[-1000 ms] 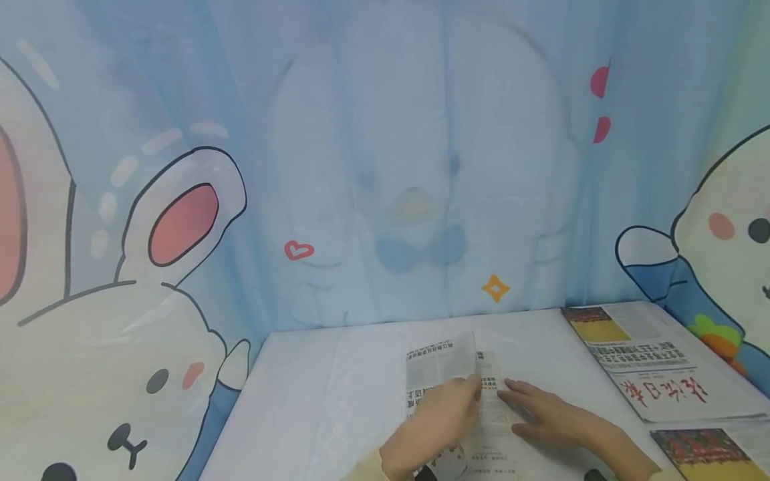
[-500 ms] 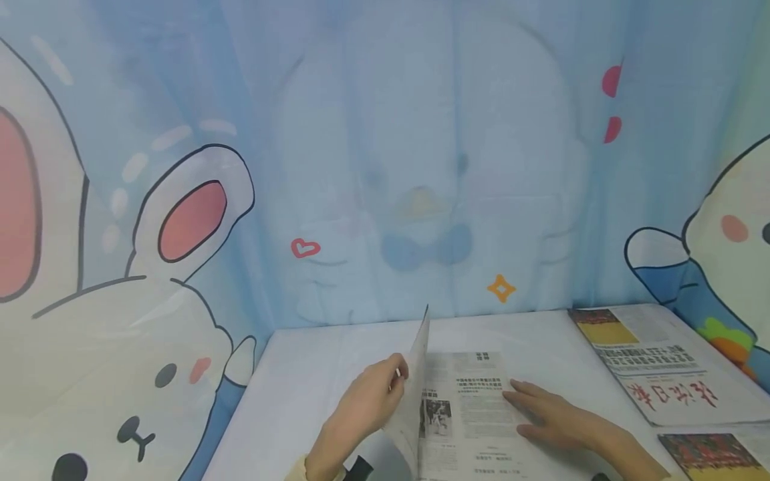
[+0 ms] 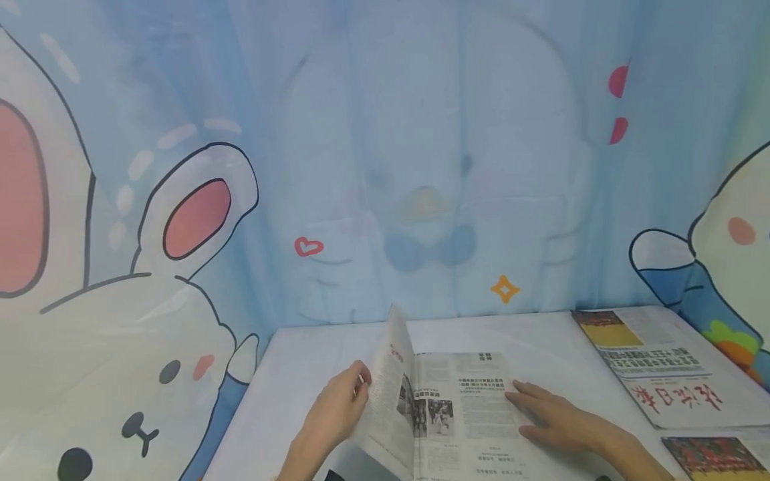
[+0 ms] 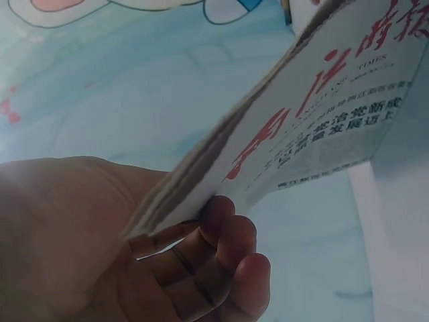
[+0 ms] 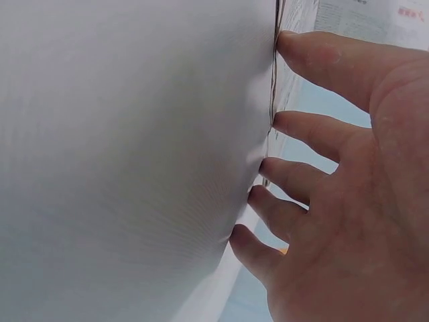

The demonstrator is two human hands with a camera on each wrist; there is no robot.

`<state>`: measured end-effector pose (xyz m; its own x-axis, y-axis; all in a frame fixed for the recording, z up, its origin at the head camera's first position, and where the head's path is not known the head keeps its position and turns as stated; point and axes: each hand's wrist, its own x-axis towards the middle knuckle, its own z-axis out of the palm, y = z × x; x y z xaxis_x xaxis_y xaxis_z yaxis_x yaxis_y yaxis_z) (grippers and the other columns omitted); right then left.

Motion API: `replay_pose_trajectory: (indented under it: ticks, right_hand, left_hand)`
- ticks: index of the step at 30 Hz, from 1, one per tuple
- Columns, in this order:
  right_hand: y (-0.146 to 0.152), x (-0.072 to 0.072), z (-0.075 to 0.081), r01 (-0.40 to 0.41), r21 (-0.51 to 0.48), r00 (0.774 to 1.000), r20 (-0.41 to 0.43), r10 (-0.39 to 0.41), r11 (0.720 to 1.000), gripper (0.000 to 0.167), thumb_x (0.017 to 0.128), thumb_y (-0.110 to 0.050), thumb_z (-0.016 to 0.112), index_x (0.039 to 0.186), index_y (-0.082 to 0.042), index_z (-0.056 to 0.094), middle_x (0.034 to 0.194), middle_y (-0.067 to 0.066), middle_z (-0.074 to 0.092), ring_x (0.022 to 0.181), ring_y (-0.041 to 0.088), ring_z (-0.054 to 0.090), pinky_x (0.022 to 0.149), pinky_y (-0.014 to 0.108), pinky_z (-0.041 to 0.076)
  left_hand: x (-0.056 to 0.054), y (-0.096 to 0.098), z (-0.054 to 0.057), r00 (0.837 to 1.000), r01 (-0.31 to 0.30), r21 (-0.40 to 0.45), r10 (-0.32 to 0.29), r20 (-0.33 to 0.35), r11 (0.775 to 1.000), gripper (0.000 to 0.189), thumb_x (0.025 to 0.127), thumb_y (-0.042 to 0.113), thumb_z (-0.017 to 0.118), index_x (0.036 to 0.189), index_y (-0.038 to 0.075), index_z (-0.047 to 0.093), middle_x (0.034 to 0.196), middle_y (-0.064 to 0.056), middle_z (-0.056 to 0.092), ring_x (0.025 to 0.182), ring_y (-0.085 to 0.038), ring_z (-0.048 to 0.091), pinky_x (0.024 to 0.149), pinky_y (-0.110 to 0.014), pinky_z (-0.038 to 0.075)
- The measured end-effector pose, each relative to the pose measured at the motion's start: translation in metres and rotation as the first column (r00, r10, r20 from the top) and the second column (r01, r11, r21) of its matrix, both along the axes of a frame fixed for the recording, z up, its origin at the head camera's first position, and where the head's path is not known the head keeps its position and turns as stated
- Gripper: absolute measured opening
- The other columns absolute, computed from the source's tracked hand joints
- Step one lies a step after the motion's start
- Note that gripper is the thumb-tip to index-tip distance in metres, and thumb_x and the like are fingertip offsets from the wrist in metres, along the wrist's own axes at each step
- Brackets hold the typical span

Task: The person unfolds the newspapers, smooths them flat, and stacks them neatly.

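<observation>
An unfolded newspaper [image 3: 478, 414] lies on the white table in the head view, its left part raised at a slant. My left hand [image 3: 333, 411] pinches the outer edge of those raised sheets [image 4: 315, 114]; in the left wrist view the edge passes between thumb and curled fingers, and red headline characters show on the outer side. On the right, my right hand [image 3: 559, 417] rests with spread, fairly straight fingers at the newspaper's right edge. The right wrist view has its fingertips [image 5: 285, 121] touching the thin paper edge along the table.
At the table's right side lies a folded newspaper [image 3: 674, 374] with a red title. Another newspaper [image 3: 716, 457] is partly cut off at the lower right. Behind the table hangs a light blue curtain [image 3: 511, 167] with cartoon animals.
My left hand has swung leftward with the newspaper's upper sheets, which lay over the left half and now stand slanted open, baring the printed inside page. My right hand stays at the right edge.
</observation>
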<state>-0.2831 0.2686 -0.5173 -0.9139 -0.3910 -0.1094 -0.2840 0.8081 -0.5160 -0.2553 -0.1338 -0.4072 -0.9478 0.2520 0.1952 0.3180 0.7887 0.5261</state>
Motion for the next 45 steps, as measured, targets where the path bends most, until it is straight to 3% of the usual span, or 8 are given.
replay_pose_trajectory:
  ticks: [15,20,23,34,41,45]
  right_hand:
    - [0.000,0.001,0.001,-0.003,-0.005,1.000,0.012,0.003,1.000,0.068,0.091,-0.043,0.068,0.147,-0.010,0.049,0.158,0.025,0.034,0.145,0.053,0.028,0.111,0.072,0.024]
    - [0.000,0.002,0.002,0.001,-0.014,1.000,0.023,-0.001,1.000,0.068,0.091,-0.044,0.067,0.147,-0.010,0.049,0.159,0.025,0.033,0.145,0.054,0.026,0.111,0.073,0.023]
    - [0.000,0.003,0.003,0.001,-0.029,1.000,0.019,0.000,1.000,0.067,0.091,-0.044,0.068,0.146,-0.010,0.050,0.159,0.025,0.033,0.145,0.055,0.026,0.111,0.073,0.023]
    - [0.002,0.002,0.002,-0.018,-0.017,1.000,-0.001,0.018,1.000,0.068,0.092,-0.046,0.066,0.147,-0.011,0.049,0.159,0.024,0.033,0.144,0.054,0.027,0.110,0.073,0.024]
    - [0.003,0.001,-0.001,-0.020,-0.015,1.000,-0.006,0.020,1.000,0.069,0.092,-0.048,0.066,0.147,-0.011,0.049,0.159,0.024,0.033,0.144,0.055,0.027,0.110,0.074,0.024]
    - [0.003,0.001,-0.001,-0.016,-0.015,1.000,-0.004,0.016,1.000,0.069,0.092,-0.049,0.065,0.147,-0.012,0.049,0.159,0.024,0.033,0.144,0.054,0.027,0.109,0.074,0.025]
  left_hand:
    - [0.000,-0.032,-0.012,0.999,-0.025,-0.021,0.025,-0.026,0.999,0.005,0.099,0.009,0.054,0.103,0.007,0.056,0.071,0.005,0.054,0.056,-0.005,0.047,0.048,-0.021,0.041]
    - [-0.001,-0.040,-0.020,1.000,-0.030,-0.034,0.030,0.001,0.999,0.006,0.099,0.009,0.054,0.104,0.006,0.055,0.070,0.004,0.053,0.054,-0.006,0.046,0.047,-0.022,0.039]
    - [-0.002,-0.043,-0.026,0.997,-0.056,-0.049,0.058,0.052,0.997,0.009,0.099,0.009,0.052,0.108,0.006,0.054,0.069,0.003,0.054,0.053,-0.008,0.048,0.047,-0.023,0.040]
    - [-0.012,-0.054,-0.051,0.956,-0.146,-0.066,0.158,0.247,0.987,0.032,0.099,0.009,0.054,0.130,0.000,0.050,0.080,-0.006,0.063,0.066,-0.015,0.061,0.058,-0.031,0.051]
    - [-0.017,-0.055,-0.067,0.925,-0.186,-0.064,0.197,0.324,0.980,0.030,0.095,0.008,0.059,0.124,-0.002,0.055,0.086,-0.014,0.066,0.076,-0.025,0.067,0.066,-0.044,0.056]
    - [-0.017,-0.055,-0.074,0.923,-0.184,-0.085,0.202,0.326,0.979,0.027,0.095,0.009,0.060,0.119,-0.001,0.057,0.086,-0.015,0.066,0.075,-0.026,0.067,0.066,-0.045,0.057]
